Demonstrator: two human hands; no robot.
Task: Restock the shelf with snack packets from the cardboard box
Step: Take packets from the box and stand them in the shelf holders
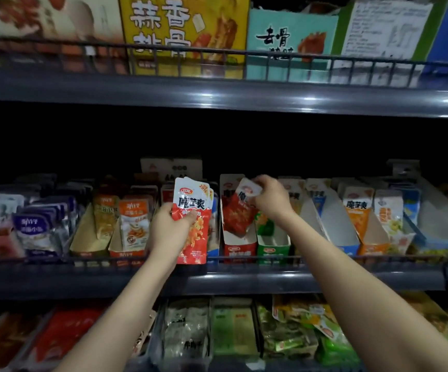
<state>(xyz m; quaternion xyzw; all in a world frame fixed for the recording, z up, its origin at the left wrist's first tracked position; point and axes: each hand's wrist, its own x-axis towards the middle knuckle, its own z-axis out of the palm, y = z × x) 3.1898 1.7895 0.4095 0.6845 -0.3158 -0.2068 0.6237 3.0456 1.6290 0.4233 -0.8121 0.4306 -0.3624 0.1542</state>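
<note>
Stocking step: R hand [269, 200] pinches a red foil snack packet [236, 217] by its top, half in the red card tray [240, 249]; L hand [166, 228] grips spare red-white packets [193, 208]. Next I'd seat it upright, release.

Dim overall: the light falls from the viewer's side, so the packet [193, 218] at the middle and the forearms [324, 251] are the brightest parts, while the space behind the rows drops to solid black. Small white glare spots sit along the upper shelf lip [308, 99]. The boxes [185, 30] up top are soft and smeared, and the lower left corner is murky. The rail [244, 52] bows toward the edges — wide-angle distortion.
</note>
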